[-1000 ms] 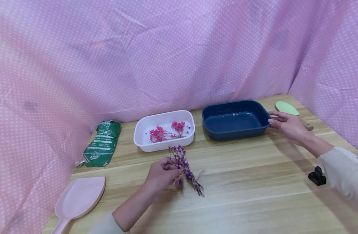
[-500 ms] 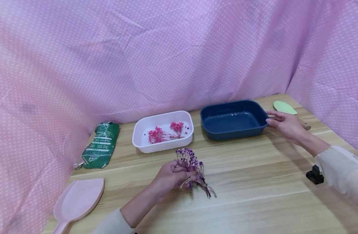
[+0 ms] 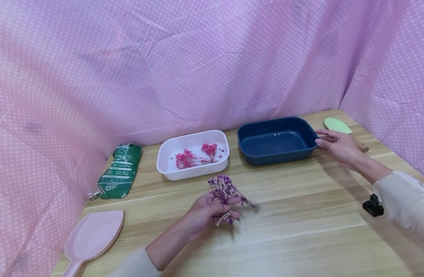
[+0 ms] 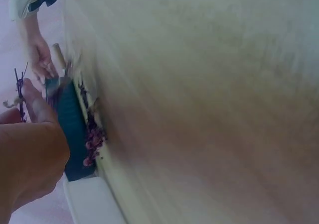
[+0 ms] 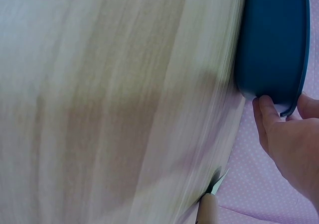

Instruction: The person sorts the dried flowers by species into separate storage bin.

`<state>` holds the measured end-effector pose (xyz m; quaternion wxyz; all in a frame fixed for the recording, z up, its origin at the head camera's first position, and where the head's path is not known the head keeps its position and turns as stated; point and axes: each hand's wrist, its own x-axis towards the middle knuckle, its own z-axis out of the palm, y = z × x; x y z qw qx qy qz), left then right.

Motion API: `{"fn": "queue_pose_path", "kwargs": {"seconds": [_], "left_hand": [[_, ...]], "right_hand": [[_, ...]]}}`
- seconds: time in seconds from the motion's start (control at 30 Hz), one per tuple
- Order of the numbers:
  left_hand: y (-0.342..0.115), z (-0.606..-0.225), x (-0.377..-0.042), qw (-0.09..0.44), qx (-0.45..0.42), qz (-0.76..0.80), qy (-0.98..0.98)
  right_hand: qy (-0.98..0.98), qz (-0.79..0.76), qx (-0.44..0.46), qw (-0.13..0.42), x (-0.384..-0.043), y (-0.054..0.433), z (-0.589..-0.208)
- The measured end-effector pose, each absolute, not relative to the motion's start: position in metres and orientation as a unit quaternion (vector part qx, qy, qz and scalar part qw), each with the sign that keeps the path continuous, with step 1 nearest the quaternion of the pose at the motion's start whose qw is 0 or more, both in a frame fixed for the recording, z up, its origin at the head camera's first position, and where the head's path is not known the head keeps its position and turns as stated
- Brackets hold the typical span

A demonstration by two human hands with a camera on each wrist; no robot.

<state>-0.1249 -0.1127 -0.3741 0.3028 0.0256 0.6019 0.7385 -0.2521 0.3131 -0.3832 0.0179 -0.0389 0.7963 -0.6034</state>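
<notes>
My left hand (image 3: pixel 206 211) holds purple dried flowers (image 3: pixel 223 186) above the middle of the wooden table, stems between thumb and fingers. A twine tie (image 4: pixel 15 102) circles one bunch's stems. Farther right, a blurred second spray (image 4: pixel 93 134) shows beyond the fingers; whether it is gripped I cannot tell. At the right end of a dark blue rectangular tub (image 3: pixel 277 148), my right hand (image 3: pixel 341 149) grips the rim, its thumb and fingers on the end wall. A white tub (image 3: pixel 192 173) beside it contains pink dried flowers (image 3: pixel 187 158).
Left on the table lie a green printed pouch (image 3: pixel 120 173) and a pink scoop (image 3: pixel 95 231). Behind my right hand is a pale green leaf-shaped blade (image 3: pixel 338 125) with a wooden handle (image 5: pixel 208 206). Pink dotted cloth (image 3: pixel 198 69) hangs behind the table.
My left hand has moved to the right with the purple flowers, and its fingers have spread under them. The trailing stems have swung up to the right. My right hand stays on the blue tub.
</notes>
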Motion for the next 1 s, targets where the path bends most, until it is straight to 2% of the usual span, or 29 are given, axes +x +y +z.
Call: {"fn": "queue_pose_path", "kwargs": {"seconds": [0.3,0.57,1.0], "left_hand": [[-0.1107,-0.383,-0.1218,0.295,0.037,0.737,0.607],[-0.1098,-0.3786,-0.1224,0.329,0.098,0.78,0.523],[-0.1069,-0.3798,-0.118,0.289,0.081,0.751,0.588]], "right_hand": [[0.788,-0.613,-0.04,0.016,-0.2517,0.3128,-0.3833],[0.775,-0.631,-0.041,0.02,-0.2515,0.3127,-0.3829],[0.772,-0.634,-0.04,0.027,-0.2519,0.3126,-0.3824]]}}
